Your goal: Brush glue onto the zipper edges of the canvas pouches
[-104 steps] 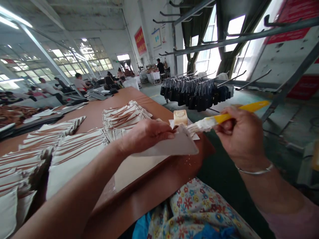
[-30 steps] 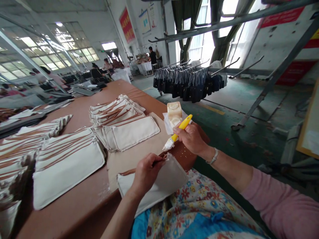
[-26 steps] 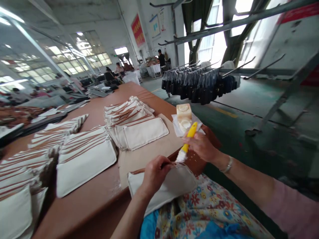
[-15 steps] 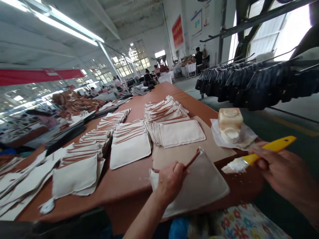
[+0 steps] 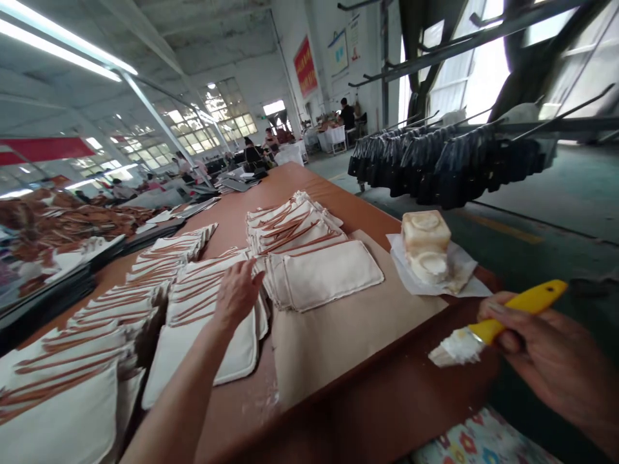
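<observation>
My left hand (image 5: 239, 290) lies over the middle row of cream fabric pouches (image 5: 203, 361), palm down with fingers stretched out. Its fingertips reach close to the left edge of another stack of pouches (image 5: 333, 270); whether they touch it is hard to see. Brown strips run along the pouches' upper edges. At the right, my right hand (image 5: 541, 348) grips the yellow handle of a paintbrush (image 5: 512, 316). Thick white paste covers the bristles, which point left above the brown tabletop. Brown paper (image 5: 348, 348) lies bare between my hands.
A pale, paste-smeared container (image 5: 425, 238) stands on a white sheet (image 5: 467, 274) at the table's right edge. More overlapping pouches (image 5: 58, 412) fill the left side. Dark bags (image 5: 435, 161) hang from a rack beyond the table. People sit working far back.
The pouch my left hand held on the brown paper is gone from there. That hand has moved left and forward to the middle row. My right hand still holds the paintbrush; the view has shifted.
</observation>
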Motion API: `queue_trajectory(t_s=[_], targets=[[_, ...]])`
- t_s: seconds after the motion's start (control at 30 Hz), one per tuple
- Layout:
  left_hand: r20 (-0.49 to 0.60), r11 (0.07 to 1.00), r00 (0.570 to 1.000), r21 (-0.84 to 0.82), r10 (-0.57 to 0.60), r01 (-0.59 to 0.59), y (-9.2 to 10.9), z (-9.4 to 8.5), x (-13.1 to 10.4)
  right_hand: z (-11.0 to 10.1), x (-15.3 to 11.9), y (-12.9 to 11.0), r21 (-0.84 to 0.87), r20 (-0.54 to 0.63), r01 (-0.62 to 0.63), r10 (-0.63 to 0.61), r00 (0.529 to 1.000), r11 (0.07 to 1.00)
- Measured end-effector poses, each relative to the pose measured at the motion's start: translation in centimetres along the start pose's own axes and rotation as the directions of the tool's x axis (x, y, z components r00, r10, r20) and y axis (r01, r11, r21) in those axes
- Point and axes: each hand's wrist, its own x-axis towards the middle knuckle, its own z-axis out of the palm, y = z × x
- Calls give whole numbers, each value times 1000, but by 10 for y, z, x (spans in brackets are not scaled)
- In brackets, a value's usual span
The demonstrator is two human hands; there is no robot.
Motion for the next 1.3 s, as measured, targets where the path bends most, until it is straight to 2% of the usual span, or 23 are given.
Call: queue_trajectory(t_s=[0.03,0.1,0.17,0.23,0.3,0.4,0.53,0.6,0.67,0.77,0.9,0.97,1.0,1.07,1.17,1.23,1.3], targets=[[52,993,995,-86,82,-77,30,12,14,3,0,-3,18,-21,-47,47,999,999],[126,970,978,-198,165,-138,89,34,44,5,2,-7,64,-55,-131,135,989,989],[159,962,971,-235,178,-138,139,53,74,3,3,-10,91,-55,-158,163,985,983],[192,967,970,-231,148,-102,174,69,100,-3,4,-9,72,-33,-135,137,990,988],[237,977,967,-209,94,-44,196,82,123,-12,4,-5,49,-29,-119,120,992,992],[326,986,945,-168,38,18,215,92,146,-27,5,1,60,-42,-131,134,990,990],[487,986,867,-168,102,-21,229,92,154,-35,10,4,107,-8,-136,137,991,985],[537,982,831,-183,147,-55,232,87,146,-34,12,1,138,17,-142,141,990,980],[543,974,818,-208,189,-88,234,77,128,-34,12,-2,168,34,-145,141,989,975],[467,959,854,-257,231,-119,232,57,86,-37,11,-6,210,25,-126,123,992,970],[272,956,941,-262,203,-130,222,33,18,-46,2,-10,250,42,-118,111,993,961],[95,959,973,-211,211,-187,215,26,-11,-49,-5,-14,255,68,-115,101,993,960],[-19,958,973,-172,230,-230,210,22,-23,-50,-8,-16,255,77,-114,97,992,960],[-265,953,929,-87,259,-290,201,12,-43,-52,-16,-22,248,86,-111,92,992,962],[-542,967,819,-43,190,-252,189,-5,-69,-55,-26,-32,222,80,-94,78,994,970],[-615,969,773,-59,155,-242,186,-15,-86,-58,-32,-38,212,76,-84,70,995,974],[-630,960,761,-87,155,-268,189,-18,-105,-60,-37,-43,213,76,-82,67,995,974]])
